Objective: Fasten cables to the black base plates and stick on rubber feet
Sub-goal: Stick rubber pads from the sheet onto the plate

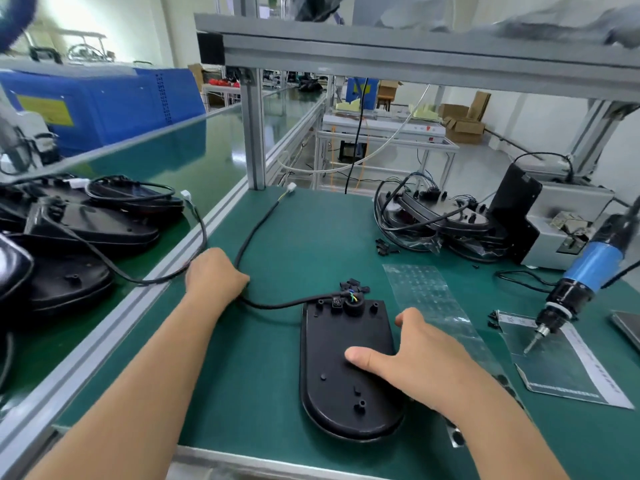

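Observation:
A black oval base plate [332,344] lies flat on the green mat in front of me. A black cable [256,230] runs from a fitting at the plate's far end, curves left and up to a white connector [290,187]. My left hand [213,275] is closed around the cable at its bend. My right hand [412,355] rests on the plate's right side, thumb on its surface and fingers spread over the edge. A clear sheet of rubber feet [433,299] lies under and beyond my right hand.
A blue electric screwdriver [585,271] hangs at the right above a paper sheet [568,368]. Finished plates with cables are stacked at the back right [446,216] and on the left belt [90,220]. A grey screw feeder [554,220] stands at the right. Small black clips [384,247] lie loose.

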The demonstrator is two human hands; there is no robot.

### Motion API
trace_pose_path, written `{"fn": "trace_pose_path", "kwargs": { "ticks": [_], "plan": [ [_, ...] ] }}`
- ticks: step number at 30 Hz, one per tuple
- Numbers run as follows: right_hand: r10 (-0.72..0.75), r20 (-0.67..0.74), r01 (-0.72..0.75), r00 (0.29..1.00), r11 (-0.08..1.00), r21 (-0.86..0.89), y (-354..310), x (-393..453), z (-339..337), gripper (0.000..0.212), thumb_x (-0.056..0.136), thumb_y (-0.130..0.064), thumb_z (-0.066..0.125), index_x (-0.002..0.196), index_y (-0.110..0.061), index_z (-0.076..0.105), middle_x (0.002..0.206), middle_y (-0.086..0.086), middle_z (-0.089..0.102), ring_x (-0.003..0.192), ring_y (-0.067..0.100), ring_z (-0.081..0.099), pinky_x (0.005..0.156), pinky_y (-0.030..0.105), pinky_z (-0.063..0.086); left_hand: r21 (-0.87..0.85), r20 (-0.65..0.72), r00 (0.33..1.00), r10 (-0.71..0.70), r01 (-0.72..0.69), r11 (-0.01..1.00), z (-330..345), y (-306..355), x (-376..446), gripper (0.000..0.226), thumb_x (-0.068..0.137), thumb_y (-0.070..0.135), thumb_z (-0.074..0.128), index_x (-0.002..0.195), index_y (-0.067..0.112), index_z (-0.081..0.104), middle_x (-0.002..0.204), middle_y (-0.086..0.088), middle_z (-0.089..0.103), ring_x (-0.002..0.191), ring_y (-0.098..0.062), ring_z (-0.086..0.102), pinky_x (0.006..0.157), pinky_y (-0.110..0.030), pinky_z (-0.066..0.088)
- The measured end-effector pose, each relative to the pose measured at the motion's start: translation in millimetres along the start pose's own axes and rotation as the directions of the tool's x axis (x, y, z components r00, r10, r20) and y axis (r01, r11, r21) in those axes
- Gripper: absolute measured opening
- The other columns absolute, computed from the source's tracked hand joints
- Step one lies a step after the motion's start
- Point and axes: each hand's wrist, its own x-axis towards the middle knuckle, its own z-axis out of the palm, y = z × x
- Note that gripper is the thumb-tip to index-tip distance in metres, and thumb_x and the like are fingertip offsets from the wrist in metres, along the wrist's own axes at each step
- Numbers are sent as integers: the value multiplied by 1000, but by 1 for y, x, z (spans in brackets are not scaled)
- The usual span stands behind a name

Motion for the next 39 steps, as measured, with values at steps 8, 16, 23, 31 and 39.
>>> {"fn": "trace_pose_path", "kwargs": {
  "ticks": [8, 16, 23, 31, 39],
  "plan": [
    [-19, 31, 3, 999, 884, 468, 4, 7, 9, 50, 61, -61, 81, 91, -24, 65, 83, -10, 72, 73, 8, 70, 64, 24, 56, -713, 10, 986, 166, -109, 693, -31, 10, -22, 14, 83, 12, 70, 96, 18, 71, 69, 0, 66, 50, -10, 39, 53, -24, 31],
    [-39, -15, 30, 999, 413, 910, -11, 17, 12, 28, 88, -26, 69, 93, 2, 68, 86, 12, 75, 74, 26, 72, 66, 34, 60, -411, -79, 707, 703, -665, 623, -51, 27, -126, 21, 82, 35, 73, 97, 48, 69, 71, 20, 67, 57, 5, 52, 56, -6, 38],
    [-54, -89, 99, 995, 250, 963, -29, 19, 3, 26, 92, -26, 63, 99, -1, 69, 96, 22, 73, 90, 40, 70, 87, 55, 55, -98, -149, 606, 781, -795, 598, -28, 25, -152, 29, 86, 58, 45, 89, 39, 66, 69, 11, 54, 61, -5, 52, 53, -24, 46],
    [-146, -271, 305, 952, 342, 889, -52, 21, -8, 15, 89, -21, 65, 79, -9, 68, 78, 5, 68, 71, 18, 62, 73, 35, 47, -665, -52, 993, 102, -111, 738, -23, 36, -128, 130, 39, 70, 78, 149, 36, 18, 135, 17, 37, 122, -3, 41, 100, -31, 38],
    [-239, -233, 317, 943, 423, 849, -68, 16, -21, 14, 93, -21, 61, 89, -9, 67, 100, 30, 66, 92, 46, 65, 88, 59, 49, -849, 155, 970, 188, 33, 528, -15, 17, -109, 57, 42, 60, 85, 86, 28, 70, 78, 10, 70, 68, -7, 65, 57, -18, 47]
  ]
}}
